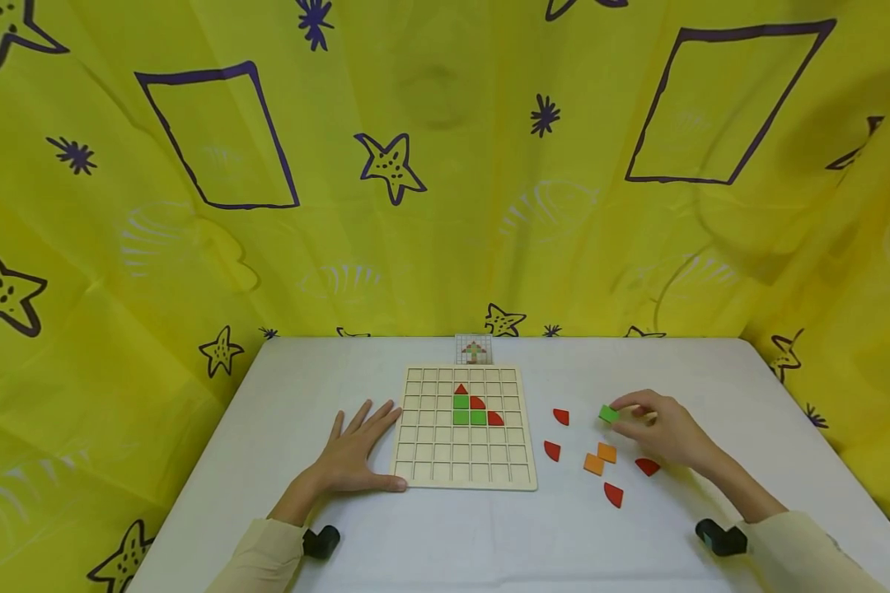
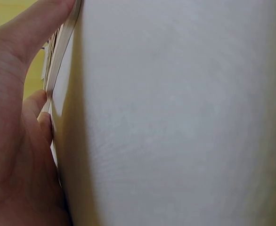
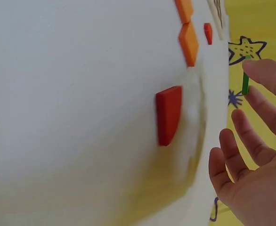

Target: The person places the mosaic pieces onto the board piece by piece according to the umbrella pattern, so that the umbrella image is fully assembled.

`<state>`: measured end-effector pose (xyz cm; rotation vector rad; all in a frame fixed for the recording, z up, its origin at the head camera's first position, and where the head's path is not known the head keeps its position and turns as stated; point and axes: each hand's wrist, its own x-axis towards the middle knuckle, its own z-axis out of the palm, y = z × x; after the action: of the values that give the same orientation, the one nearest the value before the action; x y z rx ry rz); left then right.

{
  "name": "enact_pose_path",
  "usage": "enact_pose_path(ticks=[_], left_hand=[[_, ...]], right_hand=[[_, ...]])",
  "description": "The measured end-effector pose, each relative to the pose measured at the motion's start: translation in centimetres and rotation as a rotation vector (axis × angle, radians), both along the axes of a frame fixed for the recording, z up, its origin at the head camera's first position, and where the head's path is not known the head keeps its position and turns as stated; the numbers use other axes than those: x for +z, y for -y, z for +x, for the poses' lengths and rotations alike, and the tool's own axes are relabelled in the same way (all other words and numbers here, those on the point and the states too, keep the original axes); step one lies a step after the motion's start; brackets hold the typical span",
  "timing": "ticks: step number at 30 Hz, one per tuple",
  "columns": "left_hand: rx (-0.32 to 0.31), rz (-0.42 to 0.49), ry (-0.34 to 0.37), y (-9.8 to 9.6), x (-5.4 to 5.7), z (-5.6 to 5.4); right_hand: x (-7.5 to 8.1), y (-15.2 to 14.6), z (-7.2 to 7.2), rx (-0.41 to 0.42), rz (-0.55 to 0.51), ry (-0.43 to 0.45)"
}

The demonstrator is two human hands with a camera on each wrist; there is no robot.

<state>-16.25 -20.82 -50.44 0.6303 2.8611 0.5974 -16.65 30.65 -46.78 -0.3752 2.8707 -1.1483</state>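
Observation:
My right hand (image 1: pixel 662 428) pinches a green square tile (image 1: pixel 608 413) between thumb and forefinger, off to the right of a wooden grid board (image 1: pixel 423 473). In the right wrist view the tile (image 3: pixel 245 77) shows edge-on, raised off the table, with the other fingers loosely bent. My left hand (image 1: pixel 356 457) lies spread at the board's left side, its fingertips at the edge and the thumb by the near corner. On the board are a red triangle (image 1: pixel 461 389), several green squares (image 1: pixel 461 417) and two red quarter-circles (image 1: pixel 478 403).
Two orange squares (image 1: pixel 594 464) and several red quarter-circle tiles (image 1: pixel 613 494) lie on the white table (image 1: pixel 326 379) between board and right hand. A small pattern card (image 1: pixel 463 350) sits against the board's far edge. A yellow curtain (image 1: pixel 445 247) surrounds the table's back and sides.

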Motion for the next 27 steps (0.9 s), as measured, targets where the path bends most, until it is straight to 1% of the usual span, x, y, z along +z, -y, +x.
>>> enact_pose_path(ticks=[3, 7, 11, 16, 19, 27], left_hand=[[0.000, -0.010, 0.000, 0.0, 0.1, 0.1], [-0.006, 0.012, -0.018, 0.0, 0.1, 0.1], [-0.010, 0.042, -0.036, 0.1, -0.2, 0.2], [0.002, 0.034, -0.028, 0.2, -0.7, 0.1], [0.004, 0.036, -0.025, 0.2, -0.9, 0.0], [0.011, 0.017, -0.022, 0.3, -1.2, -0.2]], right_hand=[[0.6, 0.5, -0.3, 0.034, -0.019, -0.024], [1.3, 1.1, -0.8, 0.063, -0.041, -0.055], [1.9, 2.0, -1.1, 0.094, -0.065, -0.074], [2.6, 3.4, -1.4, 0.124, -0.076, -0.105], [2.9, 4.3, -1.7, 0.137, -0.083, -0.110], [3.2, 7.1, -2.3, 0.154, -0.080, -0.085]])
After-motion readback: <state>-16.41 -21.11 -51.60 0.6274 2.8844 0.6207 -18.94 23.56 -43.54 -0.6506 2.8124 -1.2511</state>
